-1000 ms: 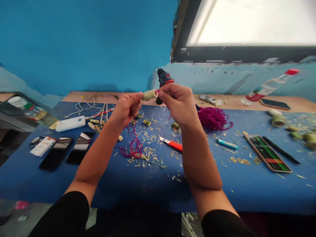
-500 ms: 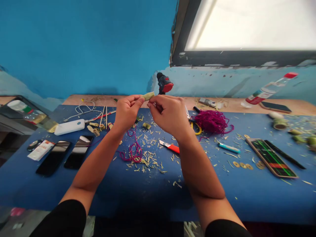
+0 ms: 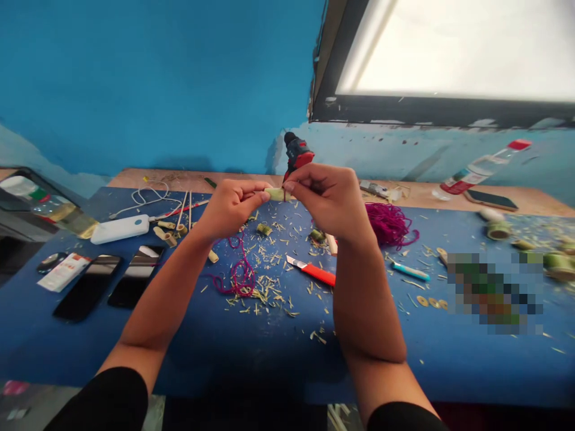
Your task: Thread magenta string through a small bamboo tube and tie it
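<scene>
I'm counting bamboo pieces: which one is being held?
The pale piece pinched in the left hand; the others nearby rest on the blue tabletop.

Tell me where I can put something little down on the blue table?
Bare blue tabletop shows along the front edge between the forearms, nearer than the shavings, and left of the left forearm, in front of the black phones. It's crowded farther back, with a red utility knife and magenta yarn.

Workshop; drill (image 3: 302,158), cutter (image 3: 318,274), shavings (image 3: 266,293)
</scene>
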{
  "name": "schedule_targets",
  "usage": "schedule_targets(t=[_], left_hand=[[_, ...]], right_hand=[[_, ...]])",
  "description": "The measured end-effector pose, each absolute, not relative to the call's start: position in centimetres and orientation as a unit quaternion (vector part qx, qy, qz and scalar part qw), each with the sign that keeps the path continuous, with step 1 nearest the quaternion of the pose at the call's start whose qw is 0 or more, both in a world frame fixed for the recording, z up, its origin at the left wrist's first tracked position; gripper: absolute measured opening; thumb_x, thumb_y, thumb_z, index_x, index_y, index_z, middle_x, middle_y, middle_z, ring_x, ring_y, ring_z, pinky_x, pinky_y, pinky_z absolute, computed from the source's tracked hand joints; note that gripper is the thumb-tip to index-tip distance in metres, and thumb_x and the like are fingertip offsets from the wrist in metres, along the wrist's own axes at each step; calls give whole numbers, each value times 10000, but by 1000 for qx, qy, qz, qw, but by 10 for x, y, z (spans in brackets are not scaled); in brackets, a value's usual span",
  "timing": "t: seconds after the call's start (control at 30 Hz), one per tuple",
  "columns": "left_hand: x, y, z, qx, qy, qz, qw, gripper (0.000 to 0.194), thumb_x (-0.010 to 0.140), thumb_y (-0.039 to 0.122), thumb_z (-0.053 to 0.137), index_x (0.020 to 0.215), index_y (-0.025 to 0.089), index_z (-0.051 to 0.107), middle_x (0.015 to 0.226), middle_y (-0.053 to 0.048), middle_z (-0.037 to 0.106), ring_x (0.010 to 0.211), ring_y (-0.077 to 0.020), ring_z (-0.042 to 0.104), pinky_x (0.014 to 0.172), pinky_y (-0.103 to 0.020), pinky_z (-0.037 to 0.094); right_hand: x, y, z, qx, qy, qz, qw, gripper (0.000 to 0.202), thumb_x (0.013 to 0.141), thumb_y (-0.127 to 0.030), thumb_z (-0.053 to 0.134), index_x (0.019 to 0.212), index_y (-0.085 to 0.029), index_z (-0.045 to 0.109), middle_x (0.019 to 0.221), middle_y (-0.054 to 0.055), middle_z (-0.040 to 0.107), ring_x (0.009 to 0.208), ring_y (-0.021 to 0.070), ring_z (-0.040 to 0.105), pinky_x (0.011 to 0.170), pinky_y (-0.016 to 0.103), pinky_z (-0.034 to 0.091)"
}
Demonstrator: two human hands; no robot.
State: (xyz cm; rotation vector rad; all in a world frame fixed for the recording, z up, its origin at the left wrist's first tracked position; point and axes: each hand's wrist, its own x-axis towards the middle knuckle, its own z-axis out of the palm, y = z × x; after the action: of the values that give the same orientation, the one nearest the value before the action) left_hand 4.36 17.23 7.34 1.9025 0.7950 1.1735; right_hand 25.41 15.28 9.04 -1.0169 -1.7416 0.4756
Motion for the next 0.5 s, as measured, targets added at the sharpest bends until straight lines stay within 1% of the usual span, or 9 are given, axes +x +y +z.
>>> schedule_targets(t=[0.03, 0.07, 0.13, 0.2, 0.27, 0.4, 0.47, 0.5], left_hand=[[43, 172, 74, 731, 303, 457, 405, 257, 874, 362, 739, 971, 153, 854, 711, -24, 673, 601, -106, 483, 547, -237, 360], [42, 172, 74, 716, 296, 456, 437, 268, 856, 380, 768, 970, 154, 856, 662, -11, 633, 571, -97, 448, 525, -234, 337], [43, 173, 73, 678, 280, 457, 502, 329, 829, 441, 816, 995, 160, 857, 540, 41, 468, 489, -75, 306, 462, -236, 221], [44, 174, 71, 632, 258, 465, 563, 399, 815, 509, 843, 1033, 175, 849, 500, 86, 297, 452, -63, 174, 439, -251, 116], [47, 175, 68, 589, 236, 482, 604, 416, 801, 551, 865, 1011, 194, 833, 510, 105, 213, 444, -60, 123, 429, -257, 87], [52, 179, 66, 539, 224, 520, 623, 406, 779, 575, 908, 873, 205, 771, 534, 114, 168, 445, -55, 97, 410, -258, 81], [54, 182, 64, 530, 225, 536, 617, 400, 783, 571, 909, 864, 208, 762, 537, 112, 179, 447, -56, 95, 409, -261, 76], [54, 183, 62, 528, 228, 542, 613, 390, 778, 559, 914, 886, 213, 770, 534, 109, 208, 448, -57, 105, 408, -261, 84]], right_hand=[[255, 154, 90, -409, -718, 227, 515, 158, 885, -324, 711, 809, -190, 747, 680, -4, 619, 601, 93, 451, 575, 300, 313], [256, 156, 90, -397, -713, 251, 521, 165, 888, -333, 714, 805, -194, 745, 680, -3, 615, 609, 94, 453, 573, 298, 311], [256, 160, 88, -381, -704, 283, 529, 173, 883, -353, 732, 807, -198, 747, 672, -6, 594, 611, 91, 440, 568, 294, 299], [254, 163, 87, -377, -699, 295, 531, 196, 869, -385, 761, 813, -197, 755, 656, -13, 561, 606, 85, 409, 559, 292, 275], [251, 165, 85, -379, -700, 292, 530, 225, 868, -413, 769, 827, -192, 766, 642, -19, 523, 596, 80, 372, 549, 295, 248], [242, 163, 82, -378, -700, 271, 542, 208, 881, -388, 755, 946, -193, 788, 607, -52, 423, 561, 75, 315, 531, 299, 223], [237, 161, 82, -374, -699, 260, 551, 251, 873, -395, 771, 1023, -195, 802, 607, -64, 389, 553, 74, 308, 525, 296, 227], [236, 160, 81, -374, -698, 253, 555, 277, 874, -409, 778, 1050, -197, 810, 610, -66, 378, 553, 74, 308, 525, 295, 230]])
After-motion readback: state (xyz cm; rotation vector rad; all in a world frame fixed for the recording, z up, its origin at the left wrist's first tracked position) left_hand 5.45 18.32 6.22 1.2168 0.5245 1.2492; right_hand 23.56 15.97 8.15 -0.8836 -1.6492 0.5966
